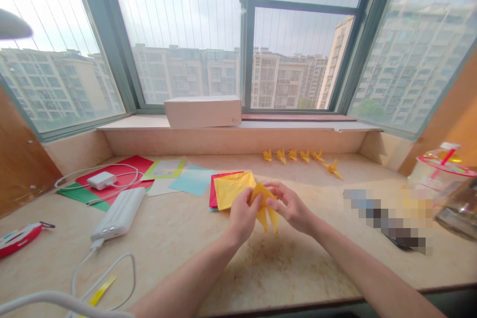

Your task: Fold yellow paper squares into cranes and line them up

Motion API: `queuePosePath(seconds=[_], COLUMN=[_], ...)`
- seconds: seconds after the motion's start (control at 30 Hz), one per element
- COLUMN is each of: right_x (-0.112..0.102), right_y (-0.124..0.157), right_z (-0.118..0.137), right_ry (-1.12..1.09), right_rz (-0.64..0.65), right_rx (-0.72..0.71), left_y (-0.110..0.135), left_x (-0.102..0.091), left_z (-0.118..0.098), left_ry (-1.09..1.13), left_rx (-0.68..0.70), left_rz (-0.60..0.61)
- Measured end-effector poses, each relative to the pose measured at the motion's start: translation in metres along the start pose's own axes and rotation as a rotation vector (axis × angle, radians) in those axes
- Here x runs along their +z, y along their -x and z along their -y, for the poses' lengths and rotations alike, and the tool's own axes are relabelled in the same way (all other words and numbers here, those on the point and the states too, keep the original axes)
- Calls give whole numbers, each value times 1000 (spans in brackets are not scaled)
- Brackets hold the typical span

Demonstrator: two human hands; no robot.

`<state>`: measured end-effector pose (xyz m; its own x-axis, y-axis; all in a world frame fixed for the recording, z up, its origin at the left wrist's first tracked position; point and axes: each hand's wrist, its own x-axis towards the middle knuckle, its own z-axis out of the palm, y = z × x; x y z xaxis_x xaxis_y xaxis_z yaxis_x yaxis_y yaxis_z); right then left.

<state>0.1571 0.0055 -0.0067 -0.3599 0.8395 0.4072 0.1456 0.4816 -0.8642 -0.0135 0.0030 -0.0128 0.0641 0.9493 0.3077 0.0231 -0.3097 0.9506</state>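
Observation:
Between both hands is a partly folded piece of yellow origami paper point(264, 193), with two narrow points hanging down. My left hand point(244, 211) pinches its left side, thumb on the near face. On its right side my right hand point(292, 206) grips it with thumb and fingers; some fingertips are hidden behind the paper. A stack of square paper with a yellow sheet point(231, 190) on top lies just behind my left hand, with red and blue edges showing under it. Several folded yellow paper cranes point(293, 154) stand in a row farther back, and one crane point(334, 169) sits apart nearer to me.
Left on the counter point(167, 258) lie a white power bank point(119, 213), a white charger point(102, 180) with cables, coloured sheets point(193, 180) and a red item point(22, 238). A white box point(203, 112) stands on the sill. A lidded cup with straw point(439, 171) is at right.

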Motion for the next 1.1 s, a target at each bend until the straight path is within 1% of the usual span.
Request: queuePosePath(seconds=[0.07,0.2,0.4,0.47,0.57,0.73,0.83,1.0,1.1], right_x=[-1,-3,1,1,0,-4,-5,-6,-5], right_y=[-1,-3,-2,-2,-3,-4,-3,-3,-3], right_z=[-1,-3,-14,-17,-15,-4,-1,-1,-1], right_ry=[-43,-43,-67,-42,-7,54,108,160,166], right_rz=[-28,-83,4,-8,-52,-72,-86,-114,-111], right_rx=[-9,-22,89,109,135,164,163,172,184], left_y=[-1,-1,2,4,8,13,13,12,9], left_x=[-1,-1,3,5,7,5,2,1,1], left_z=[3,3,0,0,-1,-2,-2,-4,-4], left_ry=[17,120,238,288,320,243,233,223,159], left_rx=[0,-14,-7,-33,-58,-58,-80,-111,-114], left_rz=[-57,-71,-122,-109,-49,36,98,91,36])
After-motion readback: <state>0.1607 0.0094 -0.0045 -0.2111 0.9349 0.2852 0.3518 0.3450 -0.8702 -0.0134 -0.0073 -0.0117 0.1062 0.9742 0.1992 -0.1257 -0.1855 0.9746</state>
